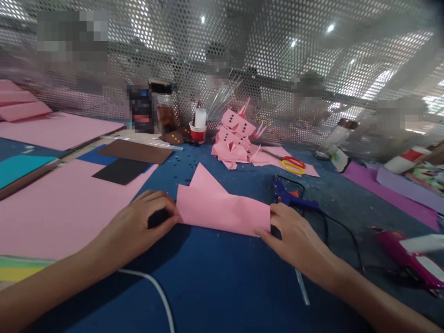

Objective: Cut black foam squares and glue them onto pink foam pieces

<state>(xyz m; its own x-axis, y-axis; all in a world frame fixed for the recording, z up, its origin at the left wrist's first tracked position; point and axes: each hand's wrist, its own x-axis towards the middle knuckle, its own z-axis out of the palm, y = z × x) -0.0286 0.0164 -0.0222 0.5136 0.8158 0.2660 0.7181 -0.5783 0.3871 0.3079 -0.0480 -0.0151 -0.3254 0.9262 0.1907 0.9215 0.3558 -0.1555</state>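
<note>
A folded pink sheet of paper [222, 212] is held across the middle of the blue table, with a pointed flap rising behind its upper edge. My left hand [149, 219] pinches its left end between thumb and fingers. At the right end, my right hand [284, 226] grips the paper the same way, thumb in front. Just behind my right hand lies a blue hot glue gun [294, 196]. Beyond the sheet stands a pile of folded pink paper pieces [236, 136] with small black squares on some of them.
Scissors [293, 165] with red and yellow handles lie at the back. Large pink sheets [69, 208] and a black piece [121, 171] cover the left side. A magenta glue gun [412, 259] lies at right. A white cable [156, 286] crosses the front; a perforated screen [263, 46] stands behind.
</note>
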